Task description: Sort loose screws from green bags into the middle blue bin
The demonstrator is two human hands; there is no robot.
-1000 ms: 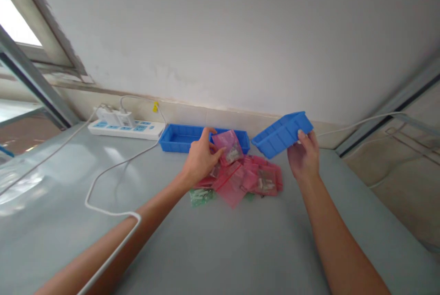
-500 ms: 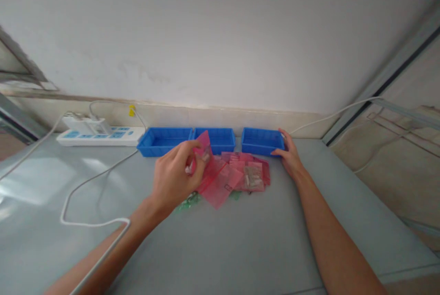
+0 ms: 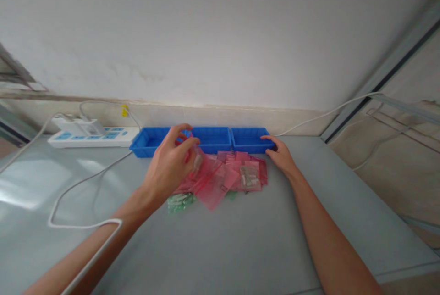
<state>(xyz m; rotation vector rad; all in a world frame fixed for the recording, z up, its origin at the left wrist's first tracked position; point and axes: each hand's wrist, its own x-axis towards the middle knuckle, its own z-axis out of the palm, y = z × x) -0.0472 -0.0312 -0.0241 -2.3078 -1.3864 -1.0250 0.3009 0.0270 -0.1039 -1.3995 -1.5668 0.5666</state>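
Three blue trays stand in a row against the wall: a left tray [image 3: 146,142], a middle tray [image 3: 213,139] and a right tray [image 3: 249,139]. In front of them lies a heap of pink plastic bags [image 3: 225,176], with a green bag [image 3: 178,202] at its near left. My left hand [image 3: 170,164] pinches a pink bag [image 3: 196,159] just above the heap, near the left and middle trays. My right hand [image 3: 280,155] rests with its fingers against the right tray's front right corner.
A white power strip [image 3: 92,134] with plugs sits at the back left, and its white cable [image 3: 79,185] loops over the grey table across my left forearm. Another cable runs along the wall on the right. The table's right edge drops off at the lower right.
My right hand set the blue tray down in line with the other two and slid it left against the middle one. My left hand lifted a pink bag and now holds it near the heap.
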